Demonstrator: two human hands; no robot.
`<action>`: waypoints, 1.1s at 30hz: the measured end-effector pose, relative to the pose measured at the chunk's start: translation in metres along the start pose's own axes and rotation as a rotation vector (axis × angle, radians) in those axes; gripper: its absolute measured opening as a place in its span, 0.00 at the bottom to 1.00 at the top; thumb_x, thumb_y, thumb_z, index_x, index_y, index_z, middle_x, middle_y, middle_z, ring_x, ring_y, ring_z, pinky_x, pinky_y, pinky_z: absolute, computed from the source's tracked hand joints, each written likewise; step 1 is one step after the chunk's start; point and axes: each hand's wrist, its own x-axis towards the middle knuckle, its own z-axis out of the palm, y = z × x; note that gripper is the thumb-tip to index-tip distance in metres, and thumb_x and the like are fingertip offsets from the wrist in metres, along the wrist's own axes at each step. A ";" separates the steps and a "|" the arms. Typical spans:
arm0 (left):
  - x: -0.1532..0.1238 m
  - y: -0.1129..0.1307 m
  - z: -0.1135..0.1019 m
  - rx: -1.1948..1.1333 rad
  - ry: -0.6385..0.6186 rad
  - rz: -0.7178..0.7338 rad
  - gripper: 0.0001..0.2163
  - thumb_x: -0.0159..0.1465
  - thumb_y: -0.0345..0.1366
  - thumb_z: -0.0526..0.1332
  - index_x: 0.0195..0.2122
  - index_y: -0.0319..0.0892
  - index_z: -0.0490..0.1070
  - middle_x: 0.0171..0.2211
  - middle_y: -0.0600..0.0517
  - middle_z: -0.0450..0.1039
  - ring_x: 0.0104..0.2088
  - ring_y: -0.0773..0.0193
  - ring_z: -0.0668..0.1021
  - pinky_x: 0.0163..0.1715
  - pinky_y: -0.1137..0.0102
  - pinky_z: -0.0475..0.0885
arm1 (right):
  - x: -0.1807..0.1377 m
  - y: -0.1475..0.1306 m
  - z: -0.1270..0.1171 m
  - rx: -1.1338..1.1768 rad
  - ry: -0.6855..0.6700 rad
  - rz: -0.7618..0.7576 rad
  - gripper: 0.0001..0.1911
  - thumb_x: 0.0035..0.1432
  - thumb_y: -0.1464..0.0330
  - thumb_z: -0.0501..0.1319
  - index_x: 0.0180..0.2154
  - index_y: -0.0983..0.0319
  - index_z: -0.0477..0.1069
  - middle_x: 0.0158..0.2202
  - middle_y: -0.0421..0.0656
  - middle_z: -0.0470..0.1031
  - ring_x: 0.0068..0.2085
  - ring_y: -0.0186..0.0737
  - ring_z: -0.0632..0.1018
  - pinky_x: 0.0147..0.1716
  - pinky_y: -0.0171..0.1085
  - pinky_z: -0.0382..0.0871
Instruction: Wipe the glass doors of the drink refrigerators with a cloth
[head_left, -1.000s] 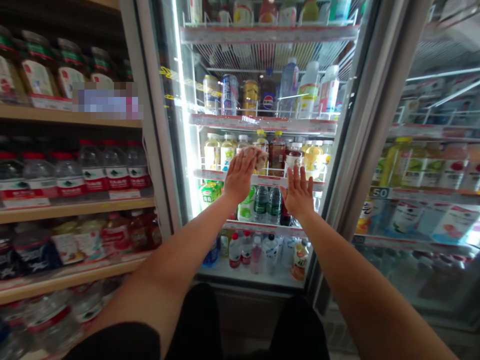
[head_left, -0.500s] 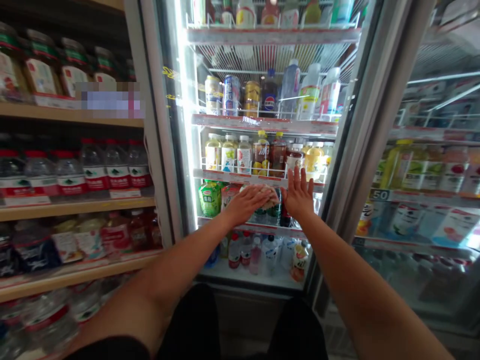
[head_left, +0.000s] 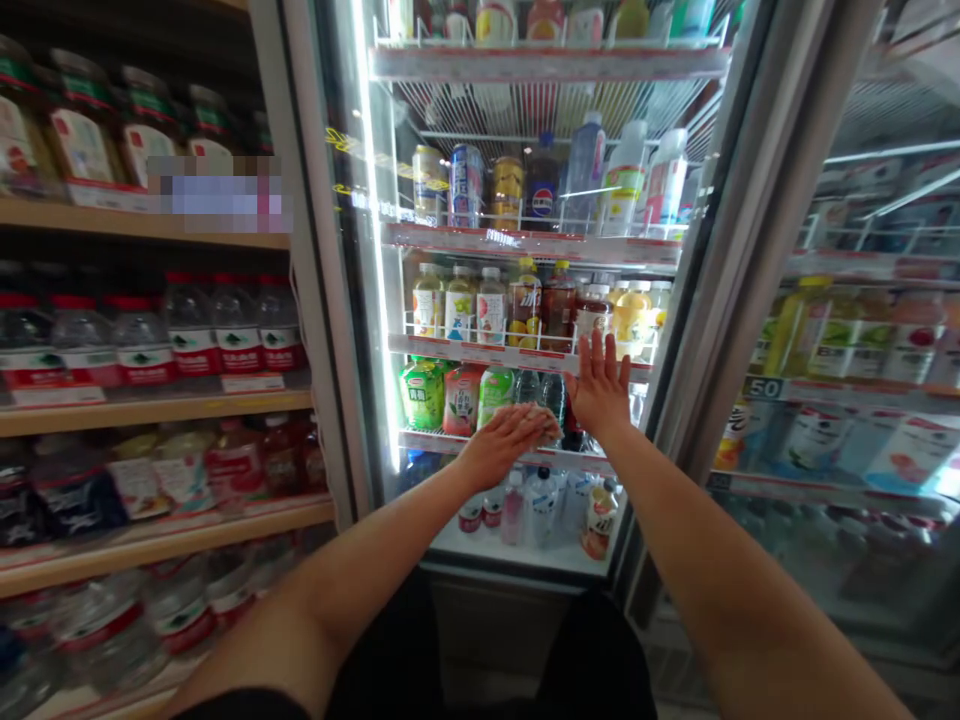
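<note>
Shop drinks aisle, and the fridge is doing pretty much all the lighting

A tall drinks cooler (head_left: pixel 319 300) is sitting right in front of me, with a white light strip (head_left: pixel 373 250) blazing down its left inner edge and lighting up wire shelves (head_left: pixel 540 110) packed with bottles and cans. Wooden shelves (head_left: pixel 150 408) are running along on my left, carrying rows of red-capped water bottles (head_left: pixel 187 335) and looking pretty dim. A second cooler (head_left: pixel 862 265) is standing just beside on the right, its glass looking hazy and washed out.
</note>
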 end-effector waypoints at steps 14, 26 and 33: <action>0.011 -0.004 0.006 0.072 0.157 0.037 0.23 0.70 0.32 0.52 0.66 0.49 0.58 0.69 0.57 0.53 0.70 0.61 0.53 0.70 0.58 0.52 | 0.000 -0.001 -0.001 -0.003 -0.012 0.006 0.35 0.71 0.57 0.43 0.72 0.63 0.34 0.74 0.49 0.38 0.73 0.48 0.38 0.68 0.58 0.37; -0.010 -0.036 -0.010 0.114 0.277 -0.168 0.25 0.68 0.27 0.53 0.67 0.44 0.58 0.66 0.52 0.60 0.69 0.58 0.57 0.67 0.59 0.59 | -0.001 -0.002 -0.001 0.008 0.013 0.006 0.35 0.71 0.57 0.42 0.72 0.61 0.32 0.74 0.47 0.37 0.73 0.49 0.40 0.68 0.59 0.37; 0.010 -0.075 -0.030 0.074 0.346 -0.297 0.27 0.68 0.26 0.51 0.69 0.44 0.53 0.67 0.50 0.60 0.70 0.57 0.55 0.68 0.55 0.58 | -0.001 -0.002 -0.002 0.019 -0.003 0.009 0.36 0.71 0.57 0.43 0.72 0.61 0.29 0.74 0.47 0.35 0.73 0.48 0.38 0.68 0.59 0.38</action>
